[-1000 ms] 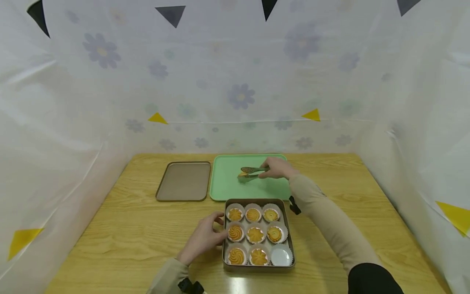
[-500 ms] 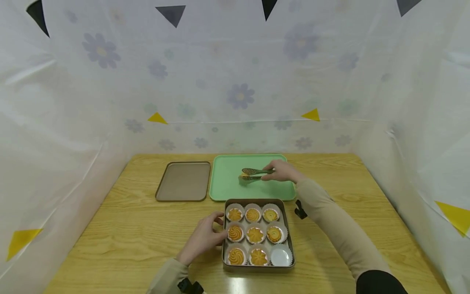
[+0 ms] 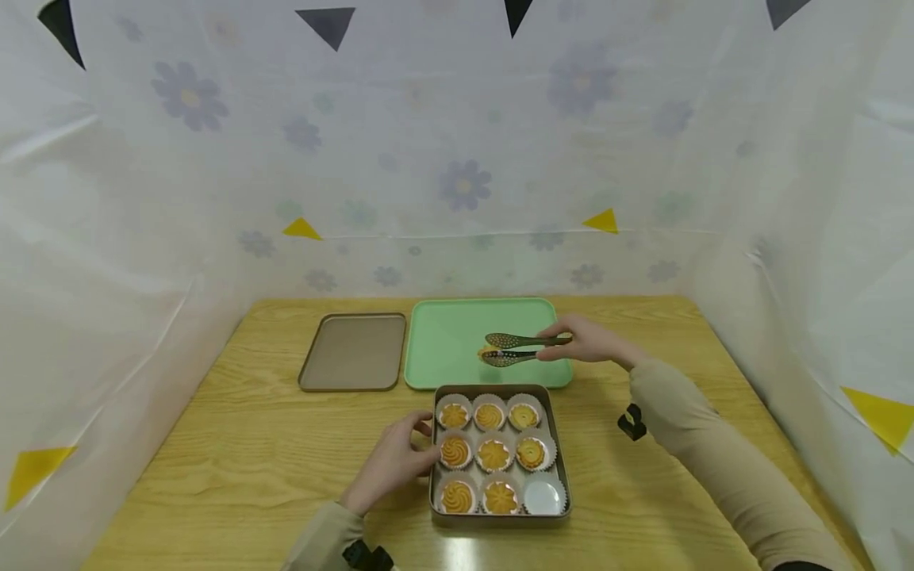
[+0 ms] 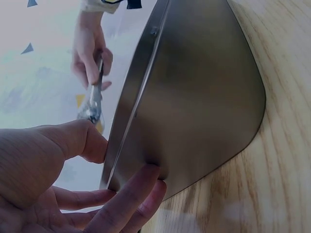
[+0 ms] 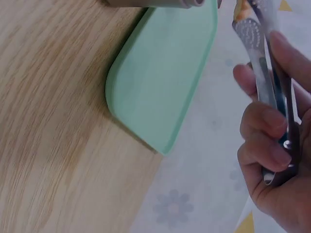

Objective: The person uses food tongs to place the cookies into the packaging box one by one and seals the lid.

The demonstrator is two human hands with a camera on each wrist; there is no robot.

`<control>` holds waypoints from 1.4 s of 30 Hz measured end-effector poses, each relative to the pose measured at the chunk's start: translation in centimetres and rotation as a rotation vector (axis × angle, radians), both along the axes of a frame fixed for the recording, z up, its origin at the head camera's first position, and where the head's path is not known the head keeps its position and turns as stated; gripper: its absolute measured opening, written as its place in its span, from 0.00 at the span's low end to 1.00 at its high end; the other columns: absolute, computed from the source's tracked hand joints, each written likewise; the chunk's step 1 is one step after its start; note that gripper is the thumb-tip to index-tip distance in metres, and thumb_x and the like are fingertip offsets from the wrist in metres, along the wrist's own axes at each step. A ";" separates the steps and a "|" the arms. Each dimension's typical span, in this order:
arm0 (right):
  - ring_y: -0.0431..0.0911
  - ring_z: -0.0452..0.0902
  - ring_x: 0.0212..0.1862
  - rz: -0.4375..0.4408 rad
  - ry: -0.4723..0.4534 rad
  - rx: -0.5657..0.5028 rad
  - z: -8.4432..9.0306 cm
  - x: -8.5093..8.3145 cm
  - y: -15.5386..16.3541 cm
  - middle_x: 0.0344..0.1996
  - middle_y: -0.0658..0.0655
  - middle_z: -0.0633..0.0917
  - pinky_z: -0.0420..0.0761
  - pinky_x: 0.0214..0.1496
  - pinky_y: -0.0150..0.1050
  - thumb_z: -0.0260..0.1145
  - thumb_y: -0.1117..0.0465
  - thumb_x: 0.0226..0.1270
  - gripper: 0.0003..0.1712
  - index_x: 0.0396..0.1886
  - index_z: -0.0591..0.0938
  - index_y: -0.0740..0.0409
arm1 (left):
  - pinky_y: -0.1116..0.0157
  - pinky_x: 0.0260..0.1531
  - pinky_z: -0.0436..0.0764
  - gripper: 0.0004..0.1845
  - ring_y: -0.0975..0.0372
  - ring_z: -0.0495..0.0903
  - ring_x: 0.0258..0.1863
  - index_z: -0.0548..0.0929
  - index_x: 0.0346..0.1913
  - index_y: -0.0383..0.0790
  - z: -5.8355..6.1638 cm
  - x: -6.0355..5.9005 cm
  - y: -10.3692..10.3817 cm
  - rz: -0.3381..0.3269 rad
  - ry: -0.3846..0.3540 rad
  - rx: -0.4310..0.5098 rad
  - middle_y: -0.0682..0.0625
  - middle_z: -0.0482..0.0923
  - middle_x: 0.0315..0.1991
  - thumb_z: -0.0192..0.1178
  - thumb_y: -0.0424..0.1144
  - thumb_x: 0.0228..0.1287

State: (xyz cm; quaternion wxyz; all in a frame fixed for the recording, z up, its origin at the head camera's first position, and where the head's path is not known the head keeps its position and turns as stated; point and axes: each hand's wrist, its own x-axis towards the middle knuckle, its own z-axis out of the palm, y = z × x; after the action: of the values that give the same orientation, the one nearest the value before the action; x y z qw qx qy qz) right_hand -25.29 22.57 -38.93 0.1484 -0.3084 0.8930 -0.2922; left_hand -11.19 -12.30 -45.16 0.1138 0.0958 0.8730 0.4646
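Observation:
My right hand [image 3: 589, 341] grips metal tongs [image 3: 514, 341] with perforated tips, raised over the right part of the green tray [image 3: 439, 349]. Between the tips is a golden cookie [image 3: 489, 352], partly hidden by them. My left hand [image 3: 393, 460] holds the left side of a deep baking pan [image 3: 500, 521]; in the left wrist view its thumb is at the rim and its fingertips touch the outer wall [image 4: 194, 97]. Inside the pan are rows of white paper cups, most with a piped cookie [image 3: 493, 455]. The front right paper cup [image 3: 544, 496] holds no cookie.
A shallow brown tray [image 3: 353, 353] lies to the left of the green one, toward the back of the wooden table [image 3: 236, 452]. White sheeting with flower prints [image 3: 464, 186] encloses the table at the back and sides.
My right hand has moved right and a little toward me, carrying the tongs and cookie away from the middle of the green tray. The left hand stays on the pan.

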 end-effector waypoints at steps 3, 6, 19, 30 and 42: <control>0.63 0.78 0.61 0.049 -0.011 -0.025 0.8 1.4 1.3 0.59 0.67 0.83 0.81 0.62 0.57 0.67 0.54 0.70 0.24 0.59 0.83 0.65 | 0.67 0.30 0.85 0.32 0.57 0.85 0.35 0.72 0.65 0.27 0.0 0.0 0.0 0.000 -0.003 -0.004 0.35 0.81 0.49 0.68 0.35 0.59; 0.59 0.82 0.57 0.102 -0.025 -0.018 1.6 2.9 2.4 0.56 0.65 0.86 0.85 0.57 0.51 0.67 0.53 0.70 0.24 0.58 0.84 0.63 | 0.67 0.30 0.85 0.32 0.57 0.84 0.35 0.72 0.65 0.27 0.1 0.1 0.0 0.001 -0.012 0.009 0.35 0.80 0.49 0.67 0.34 0.58; 0.31 0.67 0.28 0.273 -0.123 0.101 3.7 6.7 2.6 0.37 0.43 0.87 0.70 0.30 0.28 0.68 0.48 0.67 0.21 0.56 0.86 0.51 | 0.67 0.28 0.87 0.33 0.59 0.83 0.32 0.70 0.66 0.24 0.7 0.4 -0.6 0.022 -0.058 0.051 0.34 0.79 0.49 0.65 0.30 0.57; 0.31 0.71 0.31 0.296 -0.185 0.256 3.9 7.5 0.3 0.29 0.39 0.84 0.71 0.34 0.28 0.73 0.53 0.63 0.19 0.53 0.88 0.50 | 0.68 0.27 0.86 0.32 0.60 0.81 0.31 0.72 0.65 0.26 0.5 0.7 -0.9 0.030 -0.044 0.044 0.35 0.79 0.48 0.66 0.31 0.57; 0.30 0.75 0.34 0.253 -0.168 0.452 4.5 8.4 -1.9 0.27 0.34 0.83 0.75 0.39 0.30 0.77 0.50 0.56 0.19 0.49 0.89 0.40 | 0.68 0.28 0.86 0.31 0.57 0.84 0.34 0.71 0.65 0.24 0.1 0.5 -0.7 0.003 -0.015 0.037 0.36 0.80 0.47 0.65 0.30 0.57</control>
State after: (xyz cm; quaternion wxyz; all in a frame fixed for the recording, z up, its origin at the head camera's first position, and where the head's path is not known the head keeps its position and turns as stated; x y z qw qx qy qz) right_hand -16.88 20.68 -34.45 0.3222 -0.3516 0.8744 -0.0893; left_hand -10.64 -12.99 -45.04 0.1180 0.0931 0.8635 0.4814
